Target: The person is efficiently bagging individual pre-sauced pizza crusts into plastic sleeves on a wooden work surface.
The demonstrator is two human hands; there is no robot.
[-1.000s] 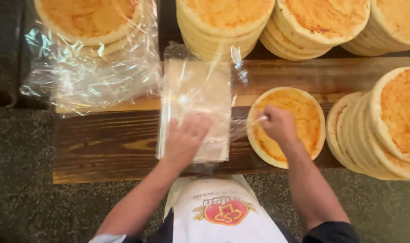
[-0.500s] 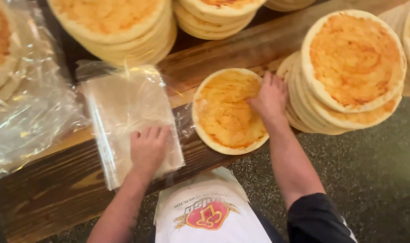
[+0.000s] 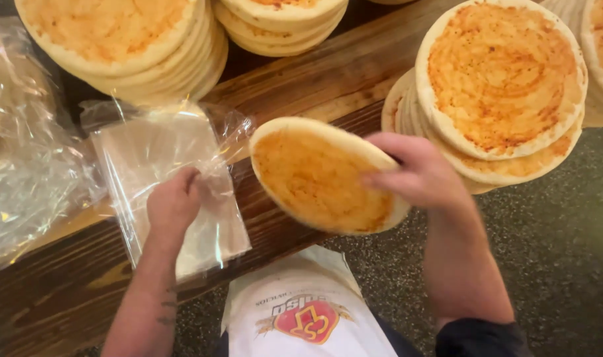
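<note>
My right hand [image 3: 417, 173] grips the right edge of a round flatbread [image 3: 318, 175] with an orange sauced top and holds it tilted just above the wooden table [image 3: 328, 82]. To its left, my left hand [image 3: 175, 201] pinches the top clear plastic bag on a flat pile of bags [image 3: 166, 188] lying on the table, its fingers curled on the film near the bag's right side. The flatbread's left edge hangs close to the bags' right edge.
Stacks of the same sauced flatbreads stand at the right [image 3: 503, 92], the back left [image 3: 126, 43] and the back middle [image 3: 281, 23]. Crumpled clear plastic [image 3: 23, 178] lies at the far left. A white apron [image 3: 308, 311] and a speckled floor [image 3: 559, 251] are below.
The flatbread that lay flat on the table has been lifted by my right hand and moved left toward the bags. My left hand went from pressing flat on the bags to pinching the top one.
</note>
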